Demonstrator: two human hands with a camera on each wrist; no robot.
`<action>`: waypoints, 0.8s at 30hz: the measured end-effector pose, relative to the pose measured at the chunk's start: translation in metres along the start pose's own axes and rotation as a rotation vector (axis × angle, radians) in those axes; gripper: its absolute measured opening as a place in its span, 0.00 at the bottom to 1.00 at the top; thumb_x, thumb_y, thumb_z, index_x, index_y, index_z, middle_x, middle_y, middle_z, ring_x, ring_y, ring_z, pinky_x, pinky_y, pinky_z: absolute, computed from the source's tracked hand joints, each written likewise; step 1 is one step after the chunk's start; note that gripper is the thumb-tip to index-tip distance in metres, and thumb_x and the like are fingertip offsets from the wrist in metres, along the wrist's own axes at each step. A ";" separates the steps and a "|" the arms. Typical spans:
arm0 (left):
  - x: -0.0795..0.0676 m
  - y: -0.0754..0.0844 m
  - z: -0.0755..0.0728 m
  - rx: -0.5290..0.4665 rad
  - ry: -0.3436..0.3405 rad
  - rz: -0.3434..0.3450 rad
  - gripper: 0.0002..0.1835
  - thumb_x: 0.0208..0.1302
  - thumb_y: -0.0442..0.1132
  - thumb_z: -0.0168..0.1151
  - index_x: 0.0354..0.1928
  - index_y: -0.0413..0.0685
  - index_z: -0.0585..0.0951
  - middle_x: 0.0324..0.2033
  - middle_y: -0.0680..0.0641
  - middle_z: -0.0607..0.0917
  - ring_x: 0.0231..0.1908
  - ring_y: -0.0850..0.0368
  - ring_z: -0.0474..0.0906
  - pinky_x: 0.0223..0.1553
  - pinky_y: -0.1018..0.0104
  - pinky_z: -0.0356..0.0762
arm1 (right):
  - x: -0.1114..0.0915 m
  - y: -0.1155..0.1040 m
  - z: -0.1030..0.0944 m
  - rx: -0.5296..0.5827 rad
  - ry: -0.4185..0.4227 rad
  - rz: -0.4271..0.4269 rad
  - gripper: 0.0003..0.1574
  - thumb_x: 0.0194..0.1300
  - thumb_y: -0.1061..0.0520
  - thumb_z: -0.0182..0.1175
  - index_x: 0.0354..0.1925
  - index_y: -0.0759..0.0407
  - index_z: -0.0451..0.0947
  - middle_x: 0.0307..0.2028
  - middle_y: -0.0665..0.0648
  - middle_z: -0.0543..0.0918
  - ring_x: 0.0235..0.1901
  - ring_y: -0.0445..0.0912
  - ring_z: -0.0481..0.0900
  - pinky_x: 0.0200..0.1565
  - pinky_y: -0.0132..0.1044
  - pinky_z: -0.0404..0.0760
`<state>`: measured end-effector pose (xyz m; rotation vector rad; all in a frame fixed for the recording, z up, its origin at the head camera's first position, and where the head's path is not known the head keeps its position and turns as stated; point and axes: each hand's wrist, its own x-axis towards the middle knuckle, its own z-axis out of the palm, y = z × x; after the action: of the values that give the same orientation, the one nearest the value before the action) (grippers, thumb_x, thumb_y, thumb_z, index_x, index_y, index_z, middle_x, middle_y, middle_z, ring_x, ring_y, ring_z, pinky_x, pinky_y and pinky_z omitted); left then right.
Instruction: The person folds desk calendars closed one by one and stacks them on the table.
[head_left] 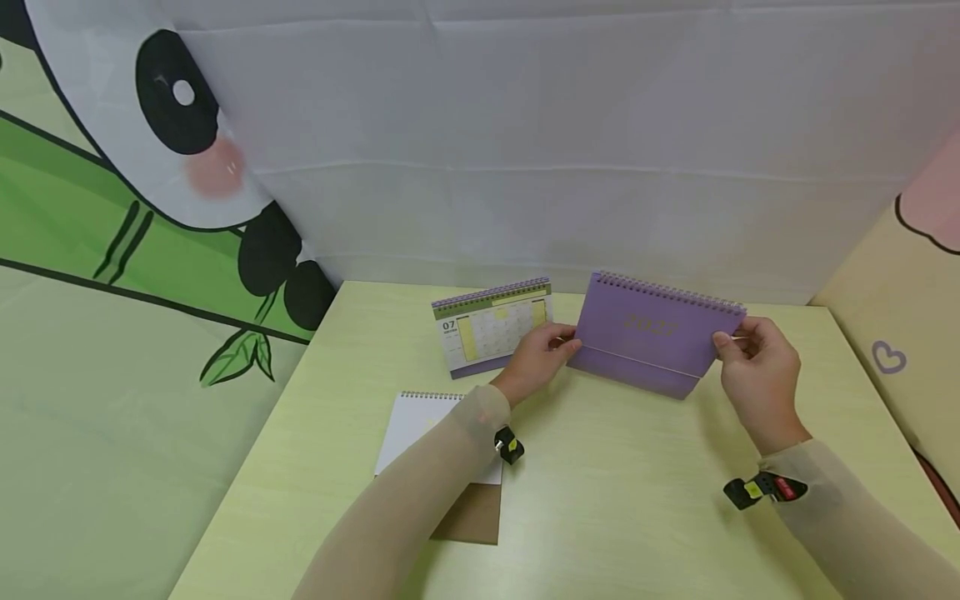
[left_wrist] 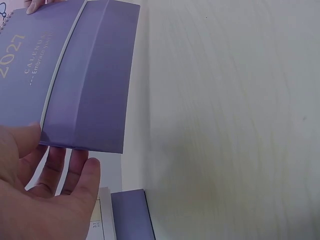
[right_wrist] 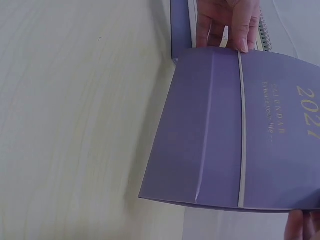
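Note:
A purple spiral-bound desk calendar (head_left: 651,329) marked 2027 is held tilted up at the back right of the table. At its left edge, my left hand (head_left: 538,354) pinches it, thumb in front and fingers behind. My right hand (head_left: 761,375) grips the right edge near the spiral. The left wrist view shows the purple cover (left_wrist: 95,75) with a pale strip running across it; the same strip (right_wrist: 242,125) appears in the right wrist view. Just left of my left hand stands another desk calendar (head_left: 491,329), unfolded to a page marked 07.
A white spiral pad with a brown base (head_left: 468,512) lies on the table (head_left: 600,517) at front left, partly hidden by my left forearm. A pale cloth wall (head_left: 562,167) rises behind the table. A printed panel (head_left: 247,475) borders the left side.

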<state>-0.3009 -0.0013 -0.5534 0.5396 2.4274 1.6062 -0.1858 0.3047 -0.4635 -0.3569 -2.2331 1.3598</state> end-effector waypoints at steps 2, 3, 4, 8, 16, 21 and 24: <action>0.000 -0.001 0.000 -0.001 0.006 0.009 0.20 0.90 0.48 0.69 0.75 0.51 0.89 0.67 0.50 0.92 0.67 0.56 0.88 0.75 0.51 0.89 | 0.000 -0.001 0.000 -0.005 -0.005 0.013 0.15 0.85 0.66 0.69 0.62 0.73 0.83 0.32 0.22 0.77 0.32 0.22 0.78 0.34 0.17 0.76; 0.000 -0.001 0.001 -0.001 0.007 0.011 0.20 0.90 0.48 0.69 0.74 0.51 0.89 0.67 0.50 0.92 0.66 0.57 0.88 0.75 0.51 0.89 | 0.000 -0.001 -0.001 -0.007 -0.005 0.016 0.15 0.85 0.66 0.69 0.62 0.73 0.83 0.32 0.22 0.77 0.32 0.22 0.78 0.34 0.17 0.75; 0.000 -0.002 0.001 -0.002 0.008 0.013 0.20 0.90 0.49 0.69 0.74 0.52 0.90 0.67 0.50 0.92 0.66 0.57 0.88 0.74 0.51 0.89 | 0.000 -0.001 -0.001 -0.006 -0.006 0.017 0.15 0.85 0.66 0.69 0.62 0.73 0.83 0.32 0.22 0.77 0.32 0.23 0.78 0.34 0.17 0.75; 0.001 -0.004 0.002 -0.001 0.016 0.019 0.18 0.90 0.49 0.69 0.71 0.53 0.91 0.65 0.52 0.93 0.64 0.58 0.89 0.72 0.52 0.90 | 0.002 -0.003 0.000 0.006 -0.003 0.017 0.14 0.85 0.65 0.69 0.62 0.73 0.83 0.32 0.23 0.77 0.33 0.27 0.76 0.34 0.19 0.73; 0.000 -0.002 0.003 0.029 0.017 0.033 0.16 0.90 0.49 0.69 0.69 0.53 0.91 0.62 0.52 0.93 0.61 0.59 0.89 0.67 0.57 0.91 | 0.005 -0.002 0.000 0.011 -0.023 0.072 0.15 0.88 0.64 0.66 0.64 0.71 0.81 0.33 0.28 0.77 0.33 0.32 0.74 0.32 0.21 0.73; -0.018 0.037 -0.003 0.069 -0.013 0.053 0.16 0.93 0.45 0.64 0.69 0.44 0.89 0.63 0.45 0.92 0.63 0.51 0.89 0.68 0.56 0.90 | 0.011 -0.003 -0.001 0.049 -0.026 0.124 0.08 0.90 0.63 0.64 0.59 0.65 0.82 0.34 0.33 0.77 0.35 0.33 0.74 0.34 0.20 0.75; -0.031 0.062 -0.005 0.049 -0.026 0.033 0.17 0.94 0.43 0.63 0.69 0.41 0.88 0.65 0.41 0.91 0.64 0.48 0.88 0.70 0.53 0.89 | 0.015 -0.003 -0.002 0.088 -0.020 0.162 0.03 0.90 0.62 0.63 0.56 0.59 0.81 0.35 0.33 0.78 0.36 0.32 0.75 0.36 0.18 0.77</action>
<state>-0.2617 0.0042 -0.4958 0.6073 2.4571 1.5458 -0.1978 0.3118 -0.4562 -0.5039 -2.1915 1.5450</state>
